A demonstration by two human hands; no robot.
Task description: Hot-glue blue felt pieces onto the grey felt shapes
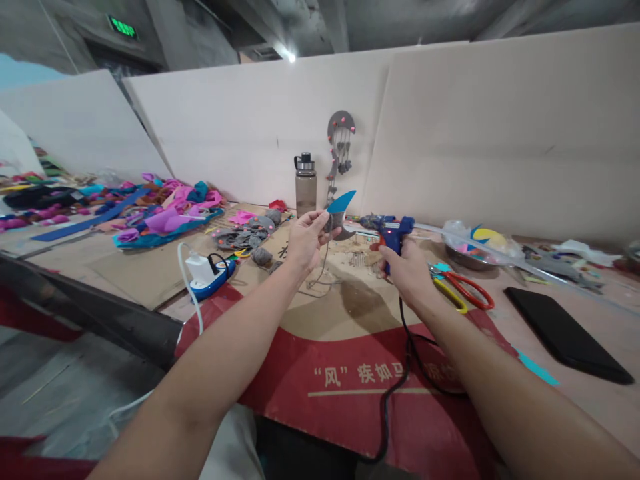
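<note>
My left hand (306, 241) pinches a small grey felt piece (345, 228) together with a pointed blue piece (342, 201), above the cardboard. A thin grey cord hangs from below its fingers. My right hand (406, 267) is wrapped round the handle of a blue glue gun (395, 233), whose nozzle end points left, a little to the right of the felt piece. A black cable (387, 400) runs down from the gun over the red printed cardboard (320, 393).
A bottle (306, 187) stands behind my left hand. Scissors (463, 290), a black phone (567, 333) and a bowl (473, 257) lie right. A power strip (213, 280), grey felt pieces (245, 233) and coloured cloth (170, 217) are left. A grey hanging ornament (341, 127) is against the board.
</note>
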